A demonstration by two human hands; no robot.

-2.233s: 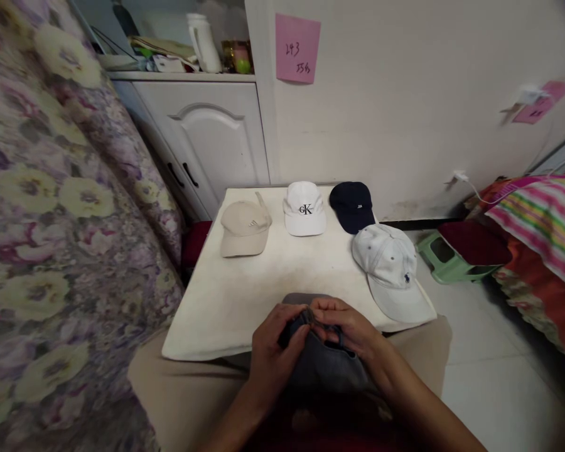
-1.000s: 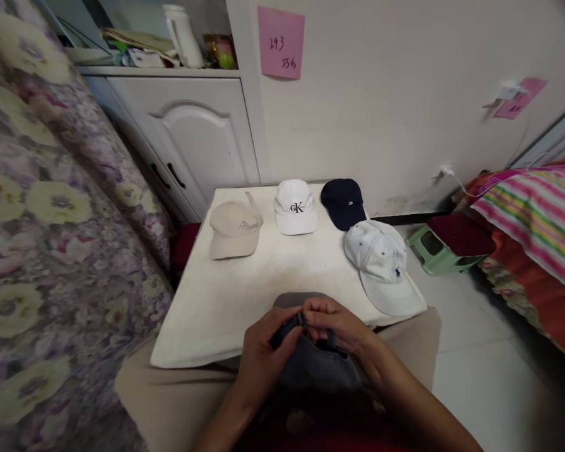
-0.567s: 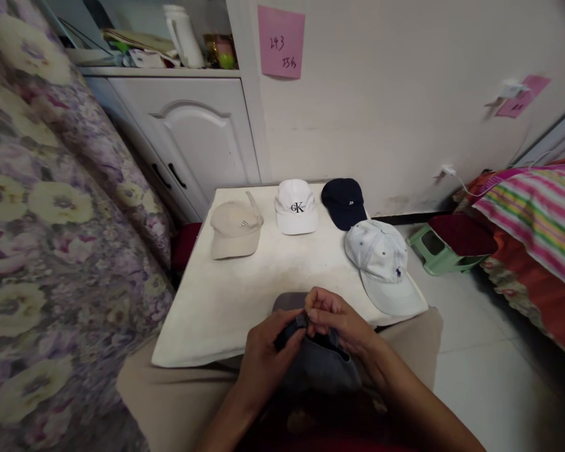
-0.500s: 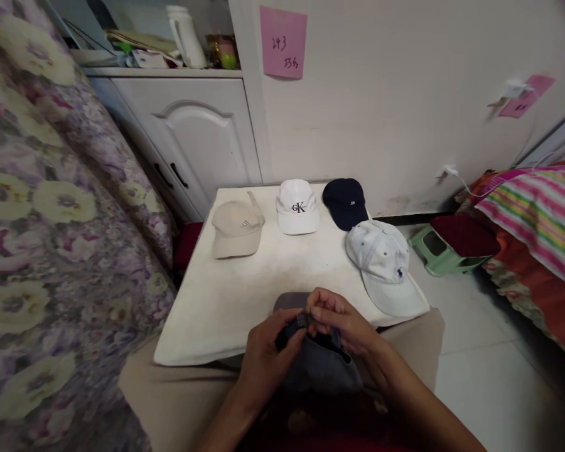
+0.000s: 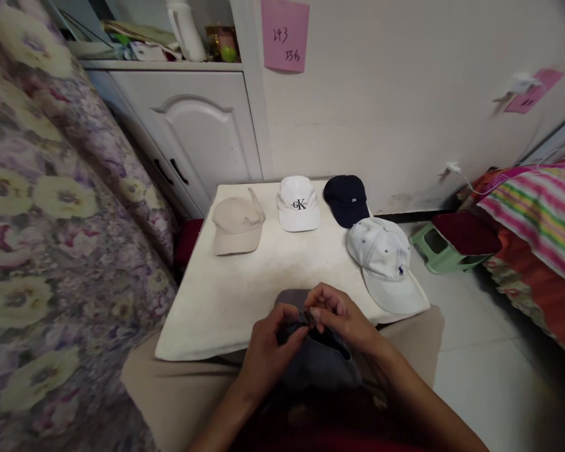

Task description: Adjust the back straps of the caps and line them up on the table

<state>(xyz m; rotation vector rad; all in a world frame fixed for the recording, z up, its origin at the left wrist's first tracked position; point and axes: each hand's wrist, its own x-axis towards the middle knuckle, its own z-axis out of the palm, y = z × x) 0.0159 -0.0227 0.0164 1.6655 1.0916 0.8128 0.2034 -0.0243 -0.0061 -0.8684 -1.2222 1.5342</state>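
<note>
A dark grey-blue baseball cap (image 5: 317, 364) is held at the near edge of the table, its brim pointing away from me. My left hand (image 5: 275, 336) pinches the cap's back strap between thumb and fingers. Close against it, my right hand (image 5: 341, 317) pinches the same strap near its buckle; the fingertips hide most of that small part. Farther out on the table lie a beige cap (image 5: 238, 226), a white cap (image 5: 297, 204) with black letters, a navy cap (image 5: 346, 199) and a pale denim cap (image 5: 383, 260).
The cream-covered table (image 5: 207, 307) stands against the wall, above my knees. A floral curtain (image 5: 75, 251) hangs at left beside a white cabinet (image 5: 193, 125). At right are a green stool (image 5: 428, 248) with a dark red top and a bed with a striped cover (image 5: 541, 213).
Both hands stay on the strap of the grey-blue cap, with the left fingers shifted slightly at the buckle. The view has tilted a little; the other caps have not moved.
</note>
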